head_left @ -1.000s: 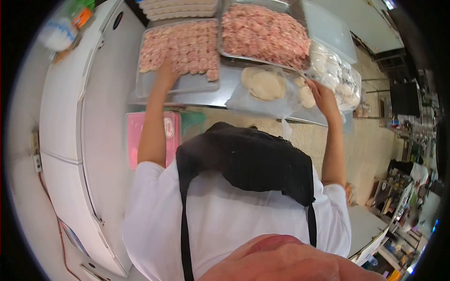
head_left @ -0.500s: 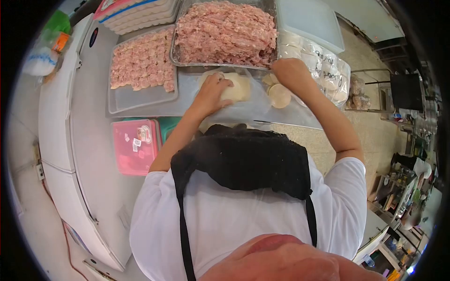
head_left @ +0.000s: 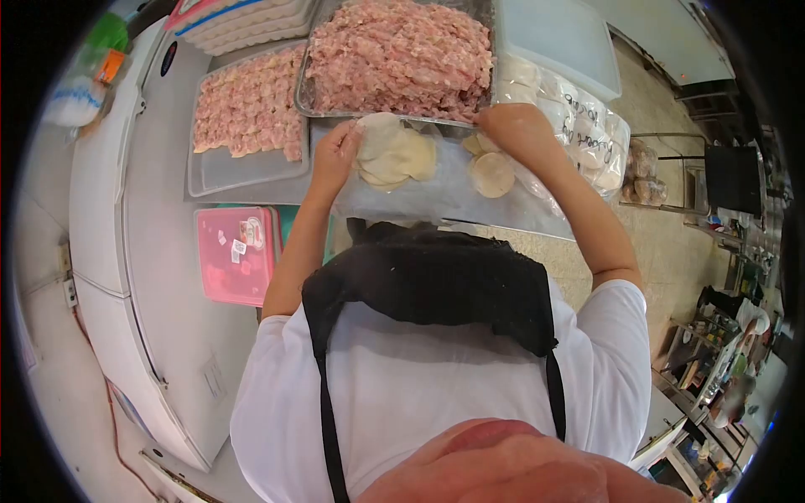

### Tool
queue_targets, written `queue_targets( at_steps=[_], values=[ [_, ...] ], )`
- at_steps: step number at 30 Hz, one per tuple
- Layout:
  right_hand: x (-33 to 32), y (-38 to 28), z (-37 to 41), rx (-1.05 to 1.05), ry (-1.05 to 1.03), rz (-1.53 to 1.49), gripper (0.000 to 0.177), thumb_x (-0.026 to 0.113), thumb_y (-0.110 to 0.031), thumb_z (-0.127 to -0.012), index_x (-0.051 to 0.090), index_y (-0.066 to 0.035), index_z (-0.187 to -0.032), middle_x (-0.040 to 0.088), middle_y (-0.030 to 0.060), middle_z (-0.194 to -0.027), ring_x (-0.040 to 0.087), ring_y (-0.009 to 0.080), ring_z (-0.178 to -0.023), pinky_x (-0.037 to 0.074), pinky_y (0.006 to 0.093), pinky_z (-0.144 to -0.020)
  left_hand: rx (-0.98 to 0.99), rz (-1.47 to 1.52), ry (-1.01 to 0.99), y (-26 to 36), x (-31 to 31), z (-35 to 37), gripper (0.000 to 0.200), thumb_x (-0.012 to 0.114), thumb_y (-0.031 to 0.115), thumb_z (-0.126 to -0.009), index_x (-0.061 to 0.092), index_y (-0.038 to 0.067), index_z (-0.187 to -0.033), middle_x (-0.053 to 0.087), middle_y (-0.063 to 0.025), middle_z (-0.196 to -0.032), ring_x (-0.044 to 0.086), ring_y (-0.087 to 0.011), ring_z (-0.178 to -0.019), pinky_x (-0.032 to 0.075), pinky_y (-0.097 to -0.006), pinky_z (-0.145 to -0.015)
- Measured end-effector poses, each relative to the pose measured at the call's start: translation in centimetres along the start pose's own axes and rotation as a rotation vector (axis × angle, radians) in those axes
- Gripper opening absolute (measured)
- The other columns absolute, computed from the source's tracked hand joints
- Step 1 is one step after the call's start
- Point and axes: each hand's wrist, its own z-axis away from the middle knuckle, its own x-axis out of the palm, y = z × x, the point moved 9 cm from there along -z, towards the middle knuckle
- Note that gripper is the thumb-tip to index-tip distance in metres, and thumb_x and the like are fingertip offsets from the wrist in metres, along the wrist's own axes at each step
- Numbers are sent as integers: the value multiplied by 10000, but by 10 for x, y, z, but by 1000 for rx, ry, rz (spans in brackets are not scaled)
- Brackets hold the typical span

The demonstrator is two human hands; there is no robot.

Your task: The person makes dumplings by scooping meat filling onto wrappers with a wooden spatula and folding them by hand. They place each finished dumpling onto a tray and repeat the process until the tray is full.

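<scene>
A loose pile of thin round dough wrappers (head_left: pixel 402 163) lies on the metal table. My left hand (head_left: pixel 336 151) is at the pile's left side, its fingers closed at the edge of a paler wrapper (head_left: pixel 379 132). My right hand (head_left: pixel 513 126) is curled at the front right corner of the tray of ground meat (head_left: pixel 398 59). Its fingertips are hidden, so what it holds cannot be made out. Just below it is a smaller group of round wrappers (head_left: pixel 491 174). On the left, a clear tray (head_left: pixel 243 174) carries rows of meat-topped pieces (head_left: pixel 250 105).
Bagged white rounds with handwriting (head_left: pixel 579 126) lie to the right, beside a translucent lidded container (head_left: pixel 558 42). Stacked egg-tray-like containers (head_left: pixel 243 25) stand back left. A pink box (head_left: pixel 235 256) sits below the table's left edge, near a white refrigerator (head_left: pixel 109 243).
My left hand has moved left off the top of the wrapper pile to its side, uncovering the spread wrappers. My right hand stays near the tray corner. The whole view has shifted slightly.
</scene>
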Motion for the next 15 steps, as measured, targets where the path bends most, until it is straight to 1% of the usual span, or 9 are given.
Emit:
queue_targets(
  at_steps=[2,5,6,8,9,10,13,14,15],
  values=[
    [-5,19,3,41,-11,2,267,554,-276,-872,646,-68,-732,642,111,-703,649,277,-653,505,392,-547,-221,443,-24,-28,-9,-5,179,565,155,-924,612,-4,-991,646,-68,-993,594,-120,-844,464,-251,-719],
    [-42,27,6,129,-56,129,277,576,-297,-857,654,-77,-708,637,119,-692,651,272,-647,508,381,-555,-177,768,54,6,-20,-1,231,550,104,-917,565,-6,-1119,626,-84,-1085,618,-146,-941,507,-270,-800],
    [-46,26,6,207,-173,173,258,579,-253,-854,648,-74,-682,632,120,-677,652,270,-646,509,370,-560,-159,675,51,6,-27,-4,255,546,98,-917,549,-9,-1148,623,-92,-1092,618,-162,-963,512,-291,-824],
    [-41,-1,1,120,-89,170,238,570,-218,-855,648,-71,-684,629,118,-664,655,266,-653,508,371,-564,-119,490,37,7,-43,-11,306,537,87,-917,517,-15,-1204,617,-108,-1106,618,-196,-1008,521,-332,-872],
    [-36,-15,0,80,-48,168,230,566,-201,-855,647,-70,-685,627,117,-657,656,264,-656,508,371,-566,-144,572,72,6,-50,-12,310,541,85,-914,518,-20,-1204,613,-114,-1114,618,-204,-1010,522,-336,-873],
    [-31,-27,-4,53,-34,105,241,546,-188,-861,645,-45,-694,633,142,-674,656,293,-690,508,400,-593,-166,655,107,8,-57,-13,313,546,83,-912,518,-25,-1204,610,-120,-1122,618,-212,-1012,523,-339,-874],
    [-14,-26,-15,263,-157,53,280,531,-230,-876,647,-25,-724,641,167,-721,648,329,-732,502,436,-631,-200,818,150,8,-76,-22,327,554,82,-907,514,-37,-1210,608,-128,-1128,620,-226,-1010,528,-342,-863],
    [-9,-23,-18,341,-224,-32,359,507,-311,-904,649,-15,-758,647,185,-776,637,353,-787,494,460,-667,-213,855,154,6,-80,-23,333,557,82,-906,512,-40,-1212,608,-129,-1127,621,-229,-1008,531,-341,-857],
    [-10,-24,-22,373,-180,-104,330,518,-285,-897,655,-22,-752,643,183,-746,639,345,-766,498,438,-657,-205,793,148,3,-85,-25,336,551,82,-907,507,-47,-1214,604,-134,-1135,616,-235,-1022,526,-346,-868]
  ],
)
